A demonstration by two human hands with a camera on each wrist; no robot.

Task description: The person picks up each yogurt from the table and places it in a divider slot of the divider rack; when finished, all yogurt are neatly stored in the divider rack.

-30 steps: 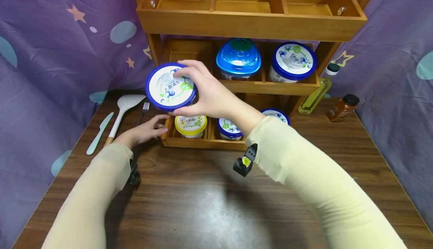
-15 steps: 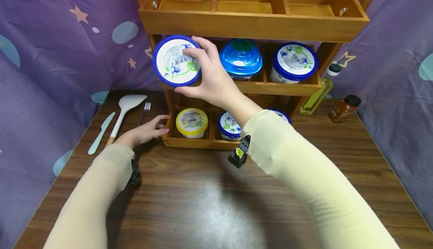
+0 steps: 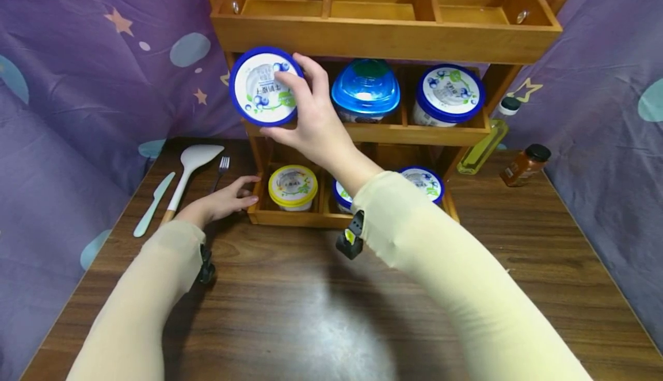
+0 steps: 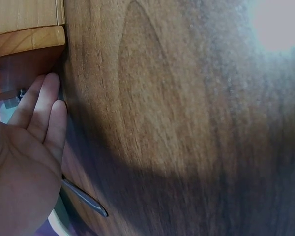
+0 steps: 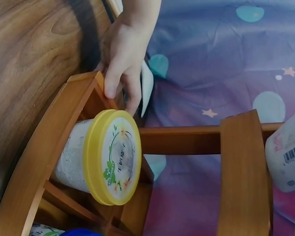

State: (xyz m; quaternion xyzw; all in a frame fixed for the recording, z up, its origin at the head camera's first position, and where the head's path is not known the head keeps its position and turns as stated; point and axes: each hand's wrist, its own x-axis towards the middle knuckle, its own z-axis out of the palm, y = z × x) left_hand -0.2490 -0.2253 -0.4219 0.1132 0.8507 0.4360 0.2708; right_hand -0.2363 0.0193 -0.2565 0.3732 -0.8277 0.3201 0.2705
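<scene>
My right hand (image 3: 313, 107) grips a blue-lidded tub (image 3: 259, 90) by its rim, thumb below and fingers over the lid. The tub is at the left section of the wooden rack's (image 3: 383, 38) middle shelf, its lid facing me. In the right wrist view, the white side of the tub (image 5: 290, 152) shows a barcode. My left hand (image 3: 223, 201) rests against the left end of the bottom shelf, fingers fairly straight in the left wrist view. A yellow-lidded tub (image 3: 293, 186) sits beside it in the bottom-left compartment.
The middle shelf also bears a bright blue domed container (image 3: 365, 90) and another blue-lidded tub (image 3: 449, 94). Another tub (image 3: 422, 184) stands at bottom right. Left lie a knife (image 3: 154, 204), a white ladle (image 3: 194, 159) and a fork (image 3: 223, 167); right stand an oil bottle (image 3: 481, 148) and a jar (image 3: 524, 165).
My right hand has raised the blue-lidded tub from in front of the lower shelf up to the middle shelf's left section. The left hand has stayed in place.
</scene>
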